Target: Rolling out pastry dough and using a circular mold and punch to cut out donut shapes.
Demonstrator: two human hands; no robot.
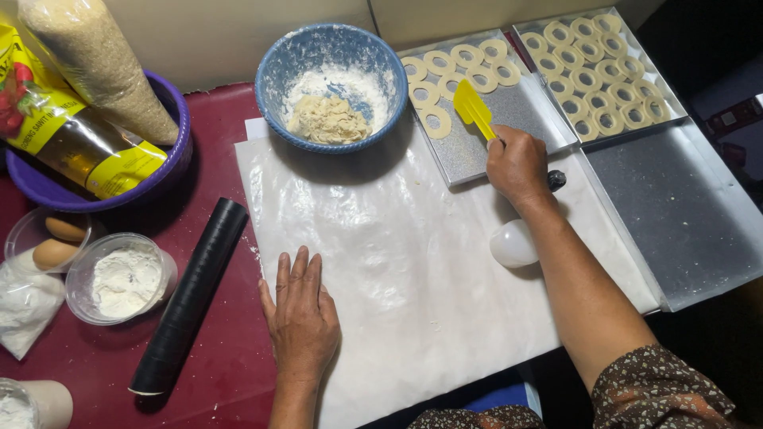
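Holding a yellow spatula (474, 108) in the right hand (518, 164), fingers clamped round its dark handle, blade lying on the near metal tray (509, 135) just beside the dough rings (453, 75). Rings sit in rows at the far end of that tray; the near part is bare metal. Blade tip is close to the ring at the tray's left edge; touching or not, cannot tell.

Left hand (300, 318) lies flat, palm down, fingers spread, holding nothing, on the left edge of the white plastic sheet (413, 262) that covers the desk (230, 373). Hands are well apart.

Second tray (548, 24) to the right is packed with more rings. A third, larger tray (675, 214) lies nearer the person, bare. A white egg-shaped object (513, 243) rests on the sheet just beside the right forearm.

Blue bowl (331, 86) at the top of the sheet holds a lump of dough (327, 119) and loose flour. A black cylinder, roller-like (191, 298), lies diagonally on the dark red desk left of the sheet, near the left hand.

Far left: purple basin (95, 187) with a bag of grain and a yellow-labelled packet, clear tub of white powder (123, 278), clear tub with two brown eggs (54, 242), small bag of white powder (22, 306).
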